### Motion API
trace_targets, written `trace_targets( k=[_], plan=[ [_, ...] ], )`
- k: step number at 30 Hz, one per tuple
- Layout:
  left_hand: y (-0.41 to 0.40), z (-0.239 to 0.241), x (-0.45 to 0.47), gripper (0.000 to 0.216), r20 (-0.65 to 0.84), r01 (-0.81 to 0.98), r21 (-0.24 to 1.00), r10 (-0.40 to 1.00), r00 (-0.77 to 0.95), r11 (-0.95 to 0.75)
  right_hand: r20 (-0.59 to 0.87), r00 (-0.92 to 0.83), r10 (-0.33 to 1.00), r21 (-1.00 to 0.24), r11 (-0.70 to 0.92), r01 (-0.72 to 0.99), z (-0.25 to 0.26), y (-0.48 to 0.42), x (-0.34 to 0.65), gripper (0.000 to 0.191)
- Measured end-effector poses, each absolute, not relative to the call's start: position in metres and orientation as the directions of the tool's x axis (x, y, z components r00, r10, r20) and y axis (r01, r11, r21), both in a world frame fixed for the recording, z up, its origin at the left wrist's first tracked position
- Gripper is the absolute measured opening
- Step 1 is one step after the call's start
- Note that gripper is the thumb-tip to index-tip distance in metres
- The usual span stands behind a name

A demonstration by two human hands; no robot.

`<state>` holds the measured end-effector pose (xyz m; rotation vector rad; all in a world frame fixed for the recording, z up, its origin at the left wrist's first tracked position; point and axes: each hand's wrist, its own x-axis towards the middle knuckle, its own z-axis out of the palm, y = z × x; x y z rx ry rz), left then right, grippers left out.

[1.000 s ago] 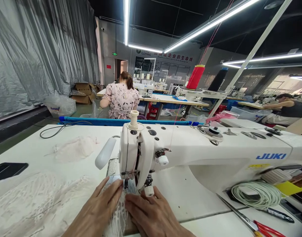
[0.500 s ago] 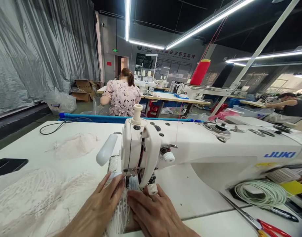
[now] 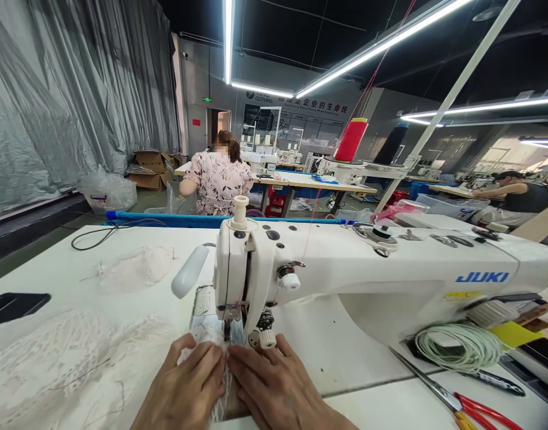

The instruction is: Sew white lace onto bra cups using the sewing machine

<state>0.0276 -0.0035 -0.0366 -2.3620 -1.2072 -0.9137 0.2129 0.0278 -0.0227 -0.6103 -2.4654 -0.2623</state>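
Observation:
White lace [image 3: 221, 401] runs between my hands, up to the presser foot [image 3: 227, 329] of a white sewing machine [image 3: 372, 269]. My left hand [image 3: 187, 379], on the left of the foot, has its fingers curled and closed on the lace. Just right of the foot, my right hand [image 3: 274, 382] presses its closed fingers on the lace edge, close to the left fingertips. My palms and fingers hide part of the lace. Pink thread runs down to the machine's tension knob [image 3: 291, 280].
More white lace pieces [image 3: 45, 358] and a black phone [image 3: 18, 306] lie on the left. Red-handled scissors [image 3: 444, 391], a coil of pale green cord [image 3: 459, 347] and a black pen [image 3: 500, 382] lie on the right. A person in a floral top [image 3: 218, 179] sits ahead.
My left hand has drawn back slightly from the foot, and its fingers have gone from stretched out to curled on the lace. My right hand stays beside the foot. The view has shifted slightly.

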Motion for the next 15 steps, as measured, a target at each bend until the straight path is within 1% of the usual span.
trace_targets(
  k=[5, 8, 10, 13, 15],
  plan=[
    [-0.003, -0.034, 0.028, 0.019, 0.621, 0.856, -0.047, 0.656, 0.429, -0.515, 0.594, -0.711, 0.377, 0.004, 0.882, 0.471, -0.026, 0.029, 0.214, 0.019],
    [-0.004, -0.034, 0.031, 0.025, 0.596, 0.878, -0.067, 0.687, 0.415, -0.473, 0.617, -0.689, 0.381, -0.032, 0.887, 0.462, -0.027, 0.03, 0.215, 0.015],
    [-0.003, -0.04, 0.032, 0.03, 0.64, 0.881, -0.095, 0.65, 0.41, -0.463, 0.608, -0.667, 0.43, -0.081, 0.87, 0.486, -0.027, 0.029, 0.217, 0.013],
    [-0.002, -0.052, 0.033, 0.034, 0.713, 0.885, -0.143, 0.575, 0.402, -0.442, 0.568, -0.622, 0.539, -0.165, 0.815, 0.556, -0.024, 0.028, 0.219, 0.014],
    [-0.005, -0.055, 0.034, 0.03, 0.668, 0.898, -0.164, 0.624, 0.406, -0.408, 0.549, -0.595, 0.587, -0.196, 0.782, 0.591, -0.022, 0.027, 0.219, 0.017]
  ],
)
